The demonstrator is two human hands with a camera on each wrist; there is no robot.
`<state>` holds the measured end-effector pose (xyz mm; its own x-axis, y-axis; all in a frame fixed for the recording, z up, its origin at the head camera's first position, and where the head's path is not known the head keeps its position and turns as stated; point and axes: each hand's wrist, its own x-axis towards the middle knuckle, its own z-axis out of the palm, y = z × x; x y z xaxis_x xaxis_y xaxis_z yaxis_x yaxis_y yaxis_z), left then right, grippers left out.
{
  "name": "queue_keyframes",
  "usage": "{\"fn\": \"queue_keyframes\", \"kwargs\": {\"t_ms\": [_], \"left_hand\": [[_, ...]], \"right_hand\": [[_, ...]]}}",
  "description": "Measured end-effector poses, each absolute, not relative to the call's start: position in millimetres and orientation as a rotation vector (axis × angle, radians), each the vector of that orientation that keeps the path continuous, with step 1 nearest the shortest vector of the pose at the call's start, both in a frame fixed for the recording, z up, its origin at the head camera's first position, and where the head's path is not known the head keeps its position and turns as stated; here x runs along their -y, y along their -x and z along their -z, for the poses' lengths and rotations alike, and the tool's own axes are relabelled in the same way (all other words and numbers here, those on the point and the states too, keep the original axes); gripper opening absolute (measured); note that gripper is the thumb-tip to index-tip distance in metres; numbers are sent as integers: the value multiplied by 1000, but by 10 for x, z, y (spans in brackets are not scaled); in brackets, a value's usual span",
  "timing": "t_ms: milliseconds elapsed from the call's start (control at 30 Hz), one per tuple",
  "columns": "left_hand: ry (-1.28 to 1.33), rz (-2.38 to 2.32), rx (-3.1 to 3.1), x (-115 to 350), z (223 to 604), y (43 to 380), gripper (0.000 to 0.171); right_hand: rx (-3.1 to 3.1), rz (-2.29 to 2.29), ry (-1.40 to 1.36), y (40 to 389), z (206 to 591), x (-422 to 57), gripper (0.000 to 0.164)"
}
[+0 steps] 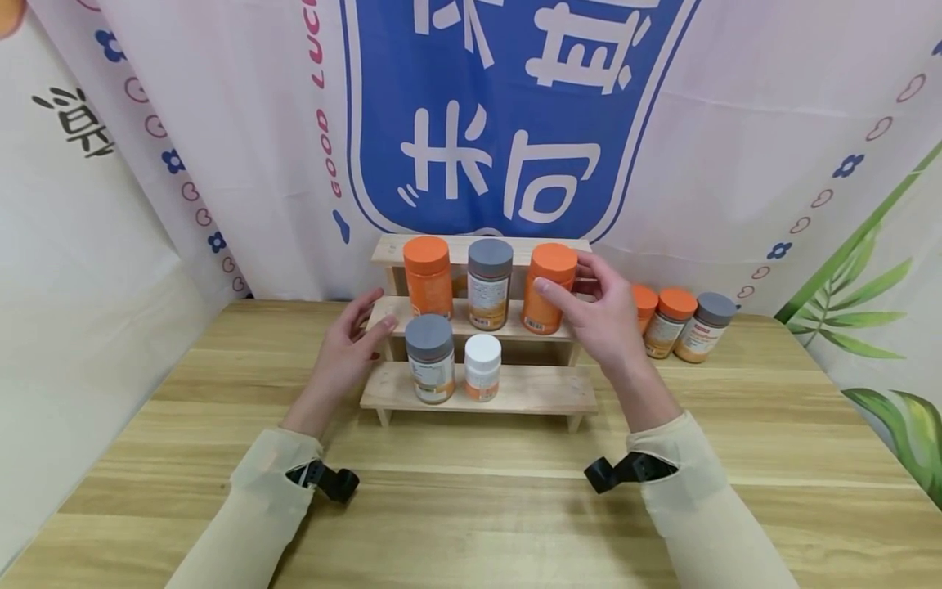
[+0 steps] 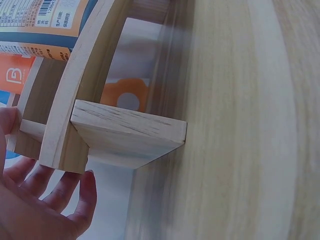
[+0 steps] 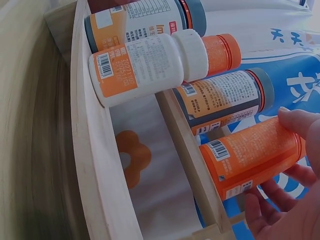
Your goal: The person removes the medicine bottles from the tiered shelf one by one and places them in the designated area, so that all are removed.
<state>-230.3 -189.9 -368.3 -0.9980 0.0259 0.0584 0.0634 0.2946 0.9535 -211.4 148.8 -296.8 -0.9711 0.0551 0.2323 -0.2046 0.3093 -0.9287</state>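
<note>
A three-step wooden display rack (image 1: 540, 391) stands on the table. At its left end my left hand (image 1: 349, 342) grips the middle step, thumb at the front edge and fingers around the end. My right hand (image 1: 607, 317) holds an orange jar (image 3: 252, 157) at the right of that step, thumb against its lid and fingers behind. Left of this jar stand a grey-lidded jar (image 1: 489, 296) and another orange jar (image 1: 429, 288). The bottom step carries a second grey-lidded jar (image 1: 431, 372) and a small white-capped bottle (image 1: 482, 375).
On the table right of the rack, partly behind my right hand, stand two orange-lidded jars (image 1: 668, 325) and a grey-lidded jar (image 1: 704, 329). A printed curtain (image 1: 250, 98) hangs close behind the rack. The top step (image 1: 459, 245) lies behind the jar lids.
</note>
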Motion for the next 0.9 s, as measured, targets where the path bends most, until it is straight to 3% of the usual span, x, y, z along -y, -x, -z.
{"fn": "queue_keyframes", "kwargs": {"t_ms": [900], "left_hand": [[85,1827,2511,1901,3674,2284,69]], "right_hand": [[2328,-1564,-167,1857,3027,-2027,59]]}}
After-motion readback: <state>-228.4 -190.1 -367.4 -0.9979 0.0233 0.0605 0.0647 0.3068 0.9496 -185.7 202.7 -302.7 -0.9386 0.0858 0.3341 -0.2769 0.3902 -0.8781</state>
